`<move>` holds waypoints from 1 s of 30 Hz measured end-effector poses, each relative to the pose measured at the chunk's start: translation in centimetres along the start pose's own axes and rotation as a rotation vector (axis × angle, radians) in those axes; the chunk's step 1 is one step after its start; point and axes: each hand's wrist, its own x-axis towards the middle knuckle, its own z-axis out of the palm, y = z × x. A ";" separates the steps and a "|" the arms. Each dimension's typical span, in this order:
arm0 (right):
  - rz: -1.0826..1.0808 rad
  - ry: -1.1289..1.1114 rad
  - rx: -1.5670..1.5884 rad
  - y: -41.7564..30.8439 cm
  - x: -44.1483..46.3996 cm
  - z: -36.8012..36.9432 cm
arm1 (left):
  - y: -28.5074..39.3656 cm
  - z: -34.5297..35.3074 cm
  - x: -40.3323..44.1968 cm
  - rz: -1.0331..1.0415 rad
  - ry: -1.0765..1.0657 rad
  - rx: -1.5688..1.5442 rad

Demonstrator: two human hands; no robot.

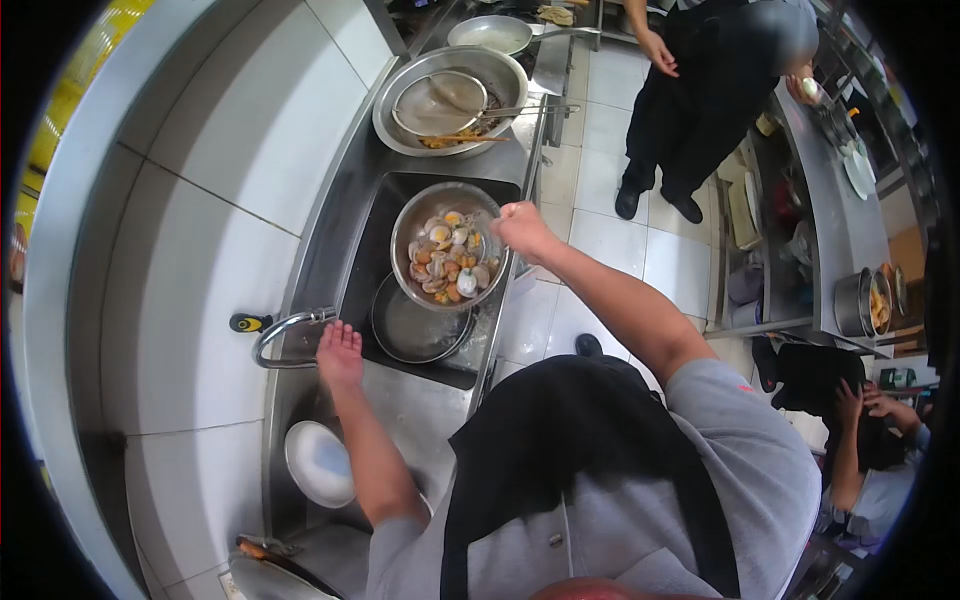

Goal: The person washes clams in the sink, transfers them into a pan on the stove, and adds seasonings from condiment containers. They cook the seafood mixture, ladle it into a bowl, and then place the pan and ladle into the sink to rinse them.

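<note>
My right hand is closed on the rim of a round metal bowl, held over the sink. Clams in open shells fill the bowl's bottom, some showing orange meat. Under it, partly covered, a round pan with cloudy liquid sits in the sink. My left hand is at the end of the curved chrome faucet, fingers stretched out and holding nothing. Whether it touches the spout I cannot tell.
Beyond the sink, a large metal basin holds a strainer. A white bowl lies left of my left forearm. One person stands across the aisle; another is at right. A pot stands on the right counter.
</note>
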 end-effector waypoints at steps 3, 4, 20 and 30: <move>0.135 0.014 0.134 0.6 -0.8 0.6 | -0.9 -0.9 -1.2 -0.035 -0.003 0.018; 0.056 -0.026 0.008 1.1 -0.8 0.7 | -1.2 -0.8 -1.6 -0.035 -0.004 0.035; 0.065 -0.062 0.088 -1.5 1.9 -0.6 | -3.2 0.8 -4.5 0.070 0.044 0.102; 0.064 -0.497 0.104 -11.3 8.5 -4.7 | -13.5 6.2 -9.8 0.100 0.296 0.096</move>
